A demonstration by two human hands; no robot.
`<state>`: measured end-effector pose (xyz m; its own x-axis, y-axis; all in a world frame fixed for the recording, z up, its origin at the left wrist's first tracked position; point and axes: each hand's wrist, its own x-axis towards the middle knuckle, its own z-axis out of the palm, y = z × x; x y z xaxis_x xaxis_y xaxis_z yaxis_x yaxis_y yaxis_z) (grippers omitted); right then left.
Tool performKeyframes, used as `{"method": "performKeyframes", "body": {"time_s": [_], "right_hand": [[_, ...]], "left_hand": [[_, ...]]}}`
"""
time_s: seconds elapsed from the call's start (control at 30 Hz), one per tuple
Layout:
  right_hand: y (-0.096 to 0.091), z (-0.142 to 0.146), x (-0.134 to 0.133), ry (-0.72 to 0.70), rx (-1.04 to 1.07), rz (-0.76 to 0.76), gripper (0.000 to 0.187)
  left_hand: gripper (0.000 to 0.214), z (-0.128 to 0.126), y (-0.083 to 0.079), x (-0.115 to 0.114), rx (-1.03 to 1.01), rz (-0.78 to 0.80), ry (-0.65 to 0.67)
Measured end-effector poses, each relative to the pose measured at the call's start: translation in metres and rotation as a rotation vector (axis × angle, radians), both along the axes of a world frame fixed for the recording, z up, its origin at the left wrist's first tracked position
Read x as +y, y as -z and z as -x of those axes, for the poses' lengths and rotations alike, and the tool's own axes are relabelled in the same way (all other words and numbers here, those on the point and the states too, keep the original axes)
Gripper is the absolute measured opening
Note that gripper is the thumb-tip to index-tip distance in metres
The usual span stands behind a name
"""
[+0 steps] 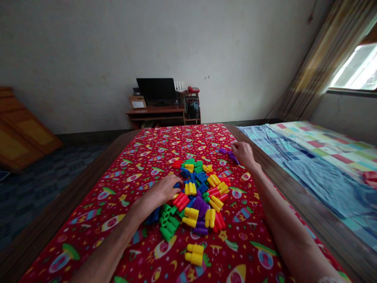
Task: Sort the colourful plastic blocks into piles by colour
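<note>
A heap of plastic peg-shaped building blocks lies on the red patterned cloth, in yellow, red, green, blue and purple. At the heap's left side is my left hand, its fingers curled around a blue building block that they partly cover. A red block and a yellow block lie close to those fingertips. Farther off to the right, my right hand is closed on a purple building block at the cloth's right side. Another purple piece shows just left of it.
A single yellow block lies nearer me, apart from the heap. The red cloth covers a wooden-edged table. To the right is a bed with a checked cover. A desk with a monitor stands against the far wall.
</note>
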<state>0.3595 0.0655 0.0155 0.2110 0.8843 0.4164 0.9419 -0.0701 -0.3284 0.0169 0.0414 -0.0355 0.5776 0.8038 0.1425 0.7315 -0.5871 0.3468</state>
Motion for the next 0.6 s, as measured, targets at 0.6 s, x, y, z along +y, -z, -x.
{"method": "performKeyframes", "body": {"time_s": [0.6], "right_hand": [[-0.021,0.09,-0.035,-0.94,0.244,0.381,0.023]], "left_hand": [[0.021,-0.035,-0.031,-0.024,-0.413,0.119,-0.087]]}}
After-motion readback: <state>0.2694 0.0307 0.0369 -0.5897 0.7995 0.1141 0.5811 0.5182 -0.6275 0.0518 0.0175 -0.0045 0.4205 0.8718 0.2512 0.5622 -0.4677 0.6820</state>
